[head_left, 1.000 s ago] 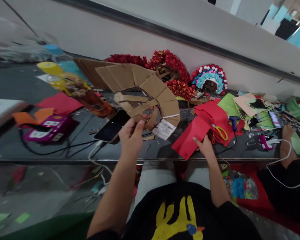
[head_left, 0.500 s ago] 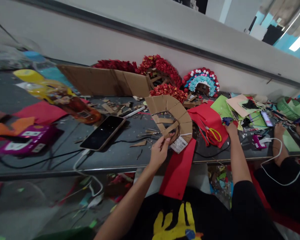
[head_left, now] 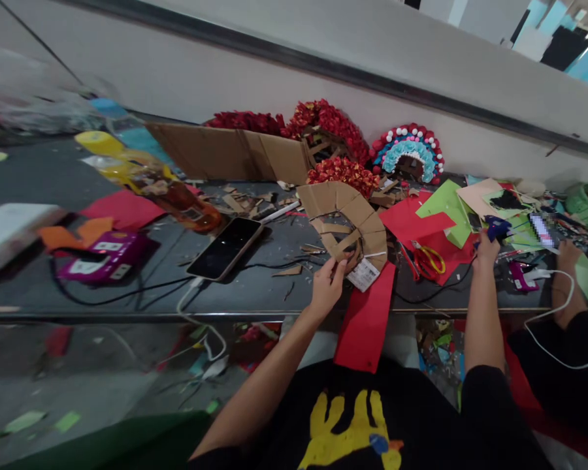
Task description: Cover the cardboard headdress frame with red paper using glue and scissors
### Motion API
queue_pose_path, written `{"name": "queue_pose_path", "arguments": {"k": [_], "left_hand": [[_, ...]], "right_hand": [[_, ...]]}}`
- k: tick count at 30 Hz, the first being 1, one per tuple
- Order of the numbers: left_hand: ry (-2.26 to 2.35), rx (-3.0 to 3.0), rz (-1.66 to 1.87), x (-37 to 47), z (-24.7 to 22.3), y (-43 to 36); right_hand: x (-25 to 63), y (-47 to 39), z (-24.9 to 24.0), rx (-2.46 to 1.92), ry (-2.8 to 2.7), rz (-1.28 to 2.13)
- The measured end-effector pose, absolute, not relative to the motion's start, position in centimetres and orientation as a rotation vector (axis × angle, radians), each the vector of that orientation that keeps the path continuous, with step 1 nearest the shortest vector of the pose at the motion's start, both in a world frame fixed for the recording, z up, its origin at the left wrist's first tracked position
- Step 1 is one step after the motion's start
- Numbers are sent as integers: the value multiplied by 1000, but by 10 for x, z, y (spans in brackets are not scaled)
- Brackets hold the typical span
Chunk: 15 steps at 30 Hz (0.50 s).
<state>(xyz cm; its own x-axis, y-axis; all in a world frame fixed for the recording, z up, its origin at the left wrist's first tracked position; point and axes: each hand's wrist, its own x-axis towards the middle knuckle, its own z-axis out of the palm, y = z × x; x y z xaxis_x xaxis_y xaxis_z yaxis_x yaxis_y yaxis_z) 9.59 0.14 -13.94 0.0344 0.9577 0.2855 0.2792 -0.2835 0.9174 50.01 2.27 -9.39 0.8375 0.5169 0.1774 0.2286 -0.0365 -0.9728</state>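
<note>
Between hands: cardboard arch, pinched by left hand.

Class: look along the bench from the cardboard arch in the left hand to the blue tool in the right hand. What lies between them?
In the head view, red paper with the scissors on it.

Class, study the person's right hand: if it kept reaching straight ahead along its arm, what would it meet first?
The right hand already grips the blue glue gun; just beyond, probably the green paper sheets, though depth is unclear.

Arched cardboard frame (pinched upright); blue glue gun beyond scissors
</note>
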Motion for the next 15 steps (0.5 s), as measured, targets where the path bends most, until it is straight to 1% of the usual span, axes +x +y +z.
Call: {"name": "queue_pose_path", "arguments": {"k": [3,6,10,13,15], "left_hand": [[1240,1702,1291,97,-142,10],[1232,1758,1308,98,-143,21],[1247,1848,1316,99,-140,37],[1217,1901,1320,101,-137,46],[1202,1913,1328,103,-136,50]], "right_hand": [[489,17,-83,-1548,-568,313],[458,0,-80,-1436,-623,438],[397,-34,-92,-1360,-641,739],[346,-53,-107,-1239,-559,1086],[310,-58,-118,-1136,-490,1165]]}}
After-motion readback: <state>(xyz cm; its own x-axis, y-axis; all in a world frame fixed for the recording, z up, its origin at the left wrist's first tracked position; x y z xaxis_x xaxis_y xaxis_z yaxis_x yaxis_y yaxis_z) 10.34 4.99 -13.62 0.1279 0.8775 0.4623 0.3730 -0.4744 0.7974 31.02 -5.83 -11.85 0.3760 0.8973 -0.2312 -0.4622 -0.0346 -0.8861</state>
